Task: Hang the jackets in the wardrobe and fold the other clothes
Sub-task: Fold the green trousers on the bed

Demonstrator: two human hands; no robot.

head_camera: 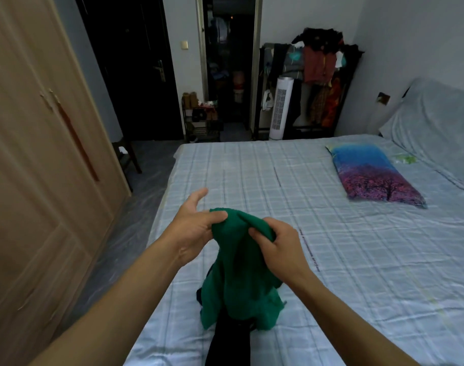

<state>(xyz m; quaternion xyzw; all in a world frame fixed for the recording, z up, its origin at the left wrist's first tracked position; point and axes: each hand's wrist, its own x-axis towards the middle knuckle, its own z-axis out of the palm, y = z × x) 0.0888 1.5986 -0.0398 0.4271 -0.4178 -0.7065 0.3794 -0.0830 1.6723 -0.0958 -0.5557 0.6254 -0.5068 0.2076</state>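
Head view shows a green garment (238,273) held up over the near part of the bed (357,260), gathered at its top edge and hanging straight down, so its long axis runs vertically from the hands toward the mattress. Its lower hem rests on a dark garment (228,342) lying on the bed below it; what kind of clothing that dark piece is cannot be told from this angle.

Left hand (192,228) sits at the left end of the raised edge: the thumb presses cloth against the palm side, while the remaining fingers are spread and point away over the bed. Right hand (275,244) sits at the right end of the same edge, fingers curled round a bunch of the fabric. Both hands lie close together, with only a short fold of cloth between them, and neither is plainly nearer the garment than the other.

Judgement: the green piece looks like a soft knit, not a jacket, so folding is the step in hand. Before it can be laid flat, the gathered edge needs spreading sideways, the hands parting left and right along it.

Outward from this: a printed pillow (376,175) lies well apart toward the right of the bed. The wardrobe (35,180) stands to the left with its doors closed.
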